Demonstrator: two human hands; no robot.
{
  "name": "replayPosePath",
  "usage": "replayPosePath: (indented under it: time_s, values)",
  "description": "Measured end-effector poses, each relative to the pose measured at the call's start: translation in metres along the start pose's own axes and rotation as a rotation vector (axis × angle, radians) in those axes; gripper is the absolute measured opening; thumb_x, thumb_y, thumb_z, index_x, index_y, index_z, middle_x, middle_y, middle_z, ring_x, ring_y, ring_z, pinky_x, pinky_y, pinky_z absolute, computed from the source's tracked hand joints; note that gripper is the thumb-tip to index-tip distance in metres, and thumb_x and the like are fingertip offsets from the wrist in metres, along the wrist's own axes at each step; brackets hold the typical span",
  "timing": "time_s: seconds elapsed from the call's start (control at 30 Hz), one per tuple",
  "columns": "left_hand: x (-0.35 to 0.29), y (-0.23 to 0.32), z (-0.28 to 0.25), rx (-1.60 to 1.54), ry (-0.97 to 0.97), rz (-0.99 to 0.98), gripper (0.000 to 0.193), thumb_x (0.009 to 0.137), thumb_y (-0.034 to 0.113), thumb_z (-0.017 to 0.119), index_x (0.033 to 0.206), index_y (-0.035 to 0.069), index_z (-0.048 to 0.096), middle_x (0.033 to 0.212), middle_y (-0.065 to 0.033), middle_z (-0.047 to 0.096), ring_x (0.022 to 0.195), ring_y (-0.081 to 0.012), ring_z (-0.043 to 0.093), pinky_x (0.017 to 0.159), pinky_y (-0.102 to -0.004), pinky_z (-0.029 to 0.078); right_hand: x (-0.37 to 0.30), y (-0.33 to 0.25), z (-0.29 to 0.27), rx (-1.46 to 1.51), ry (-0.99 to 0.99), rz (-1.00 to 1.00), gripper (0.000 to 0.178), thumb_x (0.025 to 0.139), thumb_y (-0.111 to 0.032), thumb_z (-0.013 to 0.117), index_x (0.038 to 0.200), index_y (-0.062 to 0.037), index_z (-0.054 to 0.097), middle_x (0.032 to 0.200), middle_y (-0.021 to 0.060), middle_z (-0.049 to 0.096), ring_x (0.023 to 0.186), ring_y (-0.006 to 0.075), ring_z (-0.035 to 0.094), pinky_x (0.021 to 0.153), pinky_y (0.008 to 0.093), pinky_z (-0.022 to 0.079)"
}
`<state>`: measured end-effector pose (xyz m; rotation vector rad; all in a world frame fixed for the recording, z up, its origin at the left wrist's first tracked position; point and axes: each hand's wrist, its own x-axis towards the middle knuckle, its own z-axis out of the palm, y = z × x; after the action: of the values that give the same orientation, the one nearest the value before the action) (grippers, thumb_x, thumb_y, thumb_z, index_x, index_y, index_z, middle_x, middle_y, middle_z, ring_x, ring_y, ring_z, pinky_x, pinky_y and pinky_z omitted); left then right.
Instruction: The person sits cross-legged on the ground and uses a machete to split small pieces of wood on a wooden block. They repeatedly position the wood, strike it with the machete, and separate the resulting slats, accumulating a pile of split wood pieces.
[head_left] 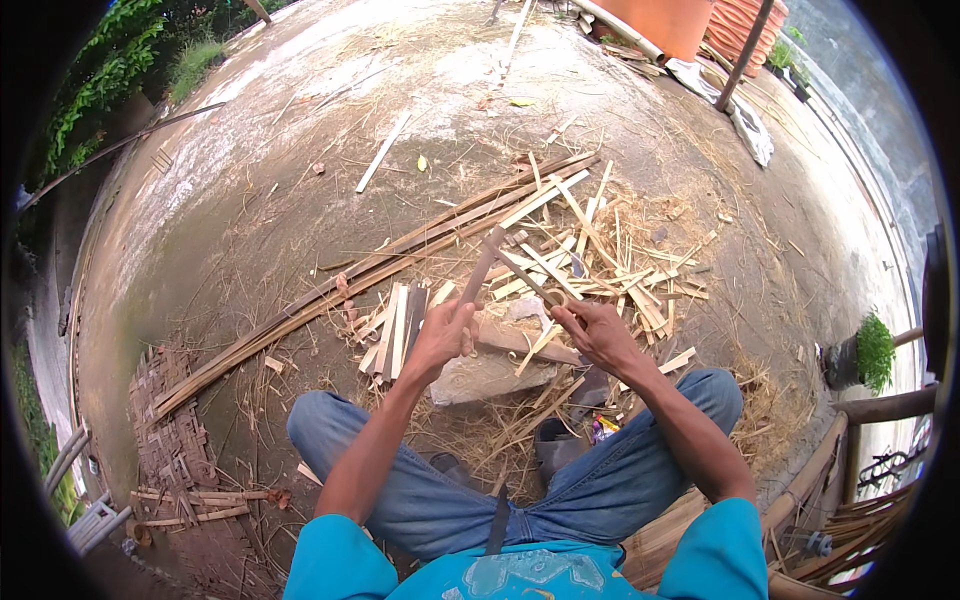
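My left hand (445, 338) is closed around the lower end of a flat brown bamboo strip (482, 268), which slants up and away. In my right hand (598, 332) is a slim, dark, blade-like tool (527, 275); its exact kind is unclear. The tool's far end meets the strip near the strip's top, so the two form a peak. Below and between my hands lie a wooden block (530, 343) and a pale stone slab (490, 382). Several cut bamboo slats (400, 325) lie beside my left hand.
Long bamboo strips (350, 285) run diagonally across the ground. Loose split pieces and shavings (640, 270) are heaped beyond my right hand. A torn woven mat (170, 420) lies at the left, a potted plant (872, 352) at the right. An orange container (665, 25) stands at the back.
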<state>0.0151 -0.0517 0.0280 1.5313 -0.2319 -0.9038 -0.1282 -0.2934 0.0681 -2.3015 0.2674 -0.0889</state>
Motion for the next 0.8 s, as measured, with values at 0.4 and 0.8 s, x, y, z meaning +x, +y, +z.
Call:
replayPosePath:
  time_s: [0.4,0.8]
  values:
    - [-0.039,-0.028,-0.005,0.184,0.126,0.09,0.037,0.111,0.029,0.049,0.12,-0.002,0.065,0.091,-0.0093,0.071,0.054,-0.0101,0.062,0.044,-0.0231,0.041,0.012,-0.014,0.025,-0.188,-0.116,0.058,0.051,0.105,-0.05,0.057,0.093,-0.0037,0.074,0.065,0.0167,0.063,0.061,0.0327,0.061,0.064,0.0449,0.049]
    - [-0.04,-0.005,-0.021,-0.657,-0.097,-0.185,0.035,0.112,0.033,0.049,0.119,0.0,0.057,0.08,-0.0018,0.055,0.05,-0.0062,0.048,0.038,-0.0167,0.031,0.006,-0.011,0.05,0.027,0.001,-0.113,0.044,0.103,-0.043,0.063,0.089,-0.0018,0.069,0.06,0.0138,0.053,0.054,0.0234,0.052,0.055,0.041,0.042]
